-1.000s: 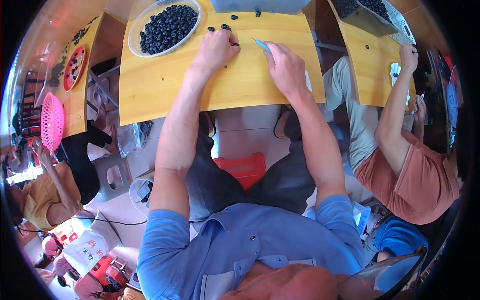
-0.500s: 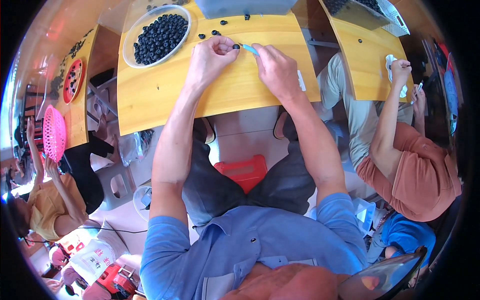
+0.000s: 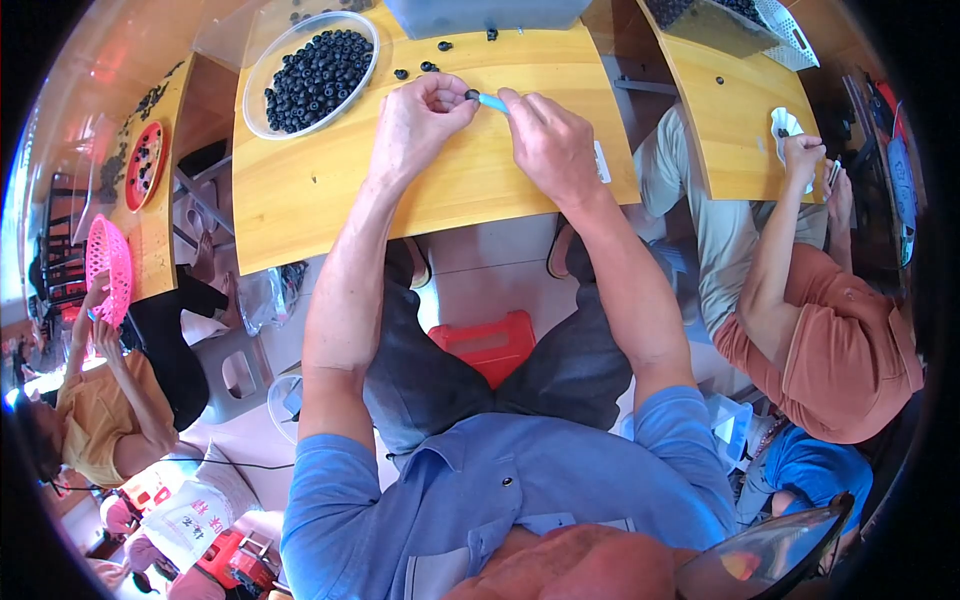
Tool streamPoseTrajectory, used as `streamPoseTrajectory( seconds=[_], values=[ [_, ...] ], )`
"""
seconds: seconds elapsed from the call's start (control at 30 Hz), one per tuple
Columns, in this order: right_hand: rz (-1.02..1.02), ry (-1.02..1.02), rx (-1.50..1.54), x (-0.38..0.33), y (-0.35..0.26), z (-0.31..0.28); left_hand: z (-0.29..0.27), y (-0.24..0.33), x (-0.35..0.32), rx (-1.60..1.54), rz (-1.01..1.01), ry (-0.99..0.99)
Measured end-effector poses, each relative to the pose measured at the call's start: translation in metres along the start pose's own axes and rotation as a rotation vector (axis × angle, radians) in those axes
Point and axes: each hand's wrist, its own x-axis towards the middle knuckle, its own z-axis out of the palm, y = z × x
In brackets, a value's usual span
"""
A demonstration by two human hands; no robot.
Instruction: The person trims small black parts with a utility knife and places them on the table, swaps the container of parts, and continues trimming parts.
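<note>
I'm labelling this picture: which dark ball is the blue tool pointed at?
The dark ball pinched in the left hand; other balls lie loose on the wooden table or heaped in the round bowl.

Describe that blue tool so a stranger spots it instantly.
Find the yellow table in the middle. Over it, the right hand holds a slim tool against a small dark piece in the left hand. Unlike the dark round pieces nearby, it is long and light blue.

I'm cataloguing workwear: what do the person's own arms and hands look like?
The left hand and right hand are ungloved, and no watch or bracelet shows. Both forearms are bare, below short, plain blue sleeves that end above the elbows.
</note>
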Motion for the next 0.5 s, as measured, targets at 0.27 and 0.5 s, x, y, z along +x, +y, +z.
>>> streamPoseTrajectory(
  seconds=[0.27,0.5],
  values=[
    [0.017,-0.003,-0.066,0.002,0.003,0.005,-0.003,0.001,-0.003,-0.148,-0.022,0.047],
    [0.162,-0.049,-0.077,-0.001,0.016,0.005,-0.042,-0.005,0.004,0.053,0.273,0.425]
  ],
)
